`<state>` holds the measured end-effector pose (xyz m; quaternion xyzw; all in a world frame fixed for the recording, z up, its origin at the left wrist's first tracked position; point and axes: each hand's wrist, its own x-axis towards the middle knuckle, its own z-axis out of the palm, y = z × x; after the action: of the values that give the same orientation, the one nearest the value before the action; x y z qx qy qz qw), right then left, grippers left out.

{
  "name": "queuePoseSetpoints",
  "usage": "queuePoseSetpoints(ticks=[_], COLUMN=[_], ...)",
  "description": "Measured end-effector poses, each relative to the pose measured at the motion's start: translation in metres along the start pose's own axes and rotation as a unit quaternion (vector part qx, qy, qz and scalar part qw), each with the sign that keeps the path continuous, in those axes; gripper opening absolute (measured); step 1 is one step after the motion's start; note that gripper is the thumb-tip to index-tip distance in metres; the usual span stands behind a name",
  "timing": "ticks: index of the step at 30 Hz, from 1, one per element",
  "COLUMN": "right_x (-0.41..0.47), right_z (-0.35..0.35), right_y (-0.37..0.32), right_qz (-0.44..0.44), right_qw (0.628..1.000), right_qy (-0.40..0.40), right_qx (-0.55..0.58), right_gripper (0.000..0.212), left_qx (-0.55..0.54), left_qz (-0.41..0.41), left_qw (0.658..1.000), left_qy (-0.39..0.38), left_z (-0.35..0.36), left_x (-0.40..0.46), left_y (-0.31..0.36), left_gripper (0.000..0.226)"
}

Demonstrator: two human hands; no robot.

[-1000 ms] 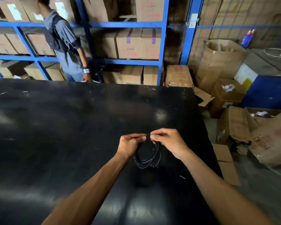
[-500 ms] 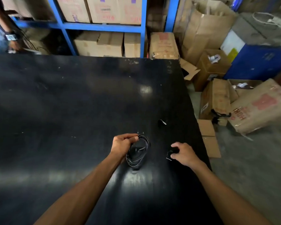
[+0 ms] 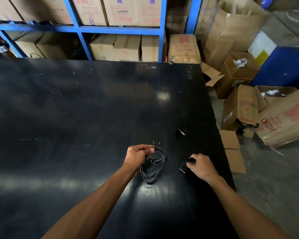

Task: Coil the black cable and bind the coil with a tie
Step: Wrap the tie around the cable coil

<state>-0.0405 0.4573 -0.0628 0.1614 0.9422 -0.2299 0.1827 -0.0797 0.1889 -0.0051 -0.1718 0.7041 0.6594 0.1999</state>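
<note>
Both hands are seen low over the near right part of the black table point(image 3: 76, 118). By the left hand point(image 3: 136, 156) the black cable point(image 3: 154, 163) is held: thumb and fingers are closed on the upper edge of the coil, and the loops hang down from that grip, the lowest of them reaching the table top or ending just above it; which cannot be told against the dark surface. The right hand point(image 3: 201, 165) is set down to the right of the coil, apart from it, with its fingers curled narrowly onto a small black piece point(image 3: 185, 167) lying on the table. That piece is taken to be the tie, or the cable's plug end; its shape is too dark and small to be settled. A firm grip on it cannot be confirmed, since only the fingertips are seen touching it.

A second small black scrap with a pale edge point(image 3: 179, 132) lies farther out on the table, well apart from both hands.

As to progress, the coiling is judged to be done: the cable is gathered into several even loops and no loose length is seen trailing across the table. No band is seen around the loops, so the binding is judged to be left, with the tie yet to be brought to the coil and closed around it.

Beyond the table, blue shelving point(image 3: 121, 30) stacked with cardboard boxes point(image 3: 128, 11) is seen, and more opened boxes lie on the floor to the right.
</note>
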Motion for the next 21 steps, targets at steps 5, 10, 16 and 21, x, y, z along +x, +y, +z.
queuePoseSetpoints(ticks=[5,10,16,21], right_x=[-0.006,-0.02,-0.031,-0.042], right_z=[-0.028,-0.049,-0.059,-0.062], right_y=[-0.04,-0.075,-0.086,-0.098], right_qz=[-0.049,-0.146,-0.169,-0.201], right_qw=[0.975,0.967,0.937,0.944], right_qy=[0.102,0.042,-0.062,-0.069], right_qx=[0.192,0.203,0.301,0.254], right_gripper=[0.006,0.013,0.014,0.025], left_qx=[0.0,0.027,0.058,0.092], left_qz=[0.019,0.062,0.111,0.135], left_qw=[0.999,0.992,0.988,0.983], left_qy=[-0.045,-0.105,-0.088,-0.078], left_z=[0.007,0.018,0.007,0.001], left_x=[-0.013,-0.032,-0.045,-0.051], left_y=[0.006,0.019,0.031,0.033], left_gripper=[0.012,0.015,0.013,0.018])
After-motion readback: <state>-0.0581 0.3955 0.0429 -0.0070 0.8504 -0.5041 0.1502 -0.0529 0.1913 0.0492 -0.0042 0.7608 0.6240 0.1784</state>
